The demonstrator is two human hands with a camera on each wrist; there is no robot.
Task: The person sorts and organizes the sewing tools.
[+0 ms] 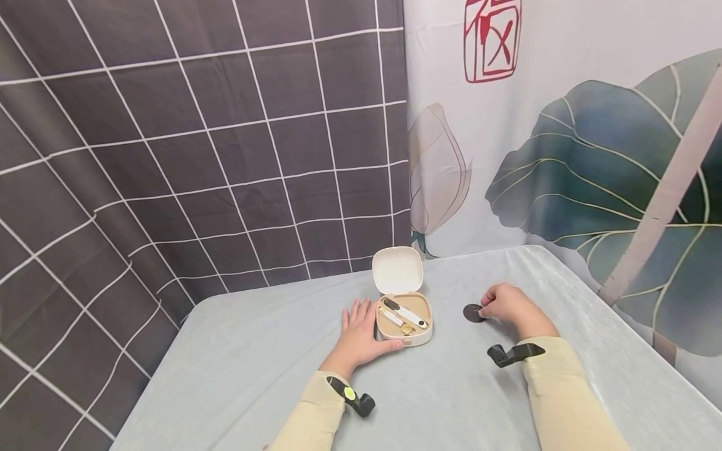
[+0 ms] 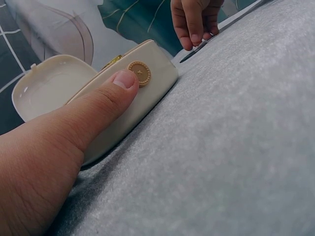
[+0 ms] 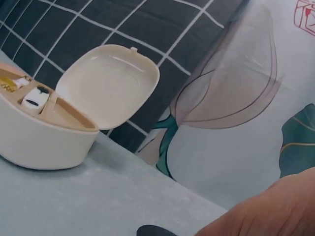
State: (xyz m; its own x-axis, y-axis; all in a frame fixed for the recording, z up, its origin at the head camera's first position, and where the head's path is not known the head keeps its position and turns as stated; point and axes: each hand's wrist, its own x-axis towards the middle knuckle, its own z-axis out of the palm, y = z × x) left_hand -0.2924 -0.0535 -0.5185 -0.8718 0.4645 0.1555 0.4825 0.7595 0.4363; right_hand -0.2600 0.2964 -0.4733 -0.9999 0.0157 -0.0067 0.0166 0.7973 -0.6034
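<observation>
A cream case (image 1: 420,339) stands on the table with its lid (image 1: 397,269) raised. My left hand (image 1: 359,335) rests against it, fingers straight along the left side, thumb across the front. In the left wrist view that thumb touches a tan button-shaped clasp (image 2: 140,73). Inside the case lie a white device with a black end (image 1: 405,312), a small white stick-like item (image 1: 390,316) and a round gold piece (image 1: 407,329). To the right, my right hand (image 1: 513,307) pinches the edge of a dark round disc (image 1: 471,313) at the tabletop.
Pale grey cloth covers the table (image 1: 254,376). Behind it hang a dark curtain with a white grid (image 1: 254,156) and a white one with leaf prints (image 1: 609,169). Both sleeves carry a black wrist camera, such as the one on the left (image 1: 365,405).
</observation>
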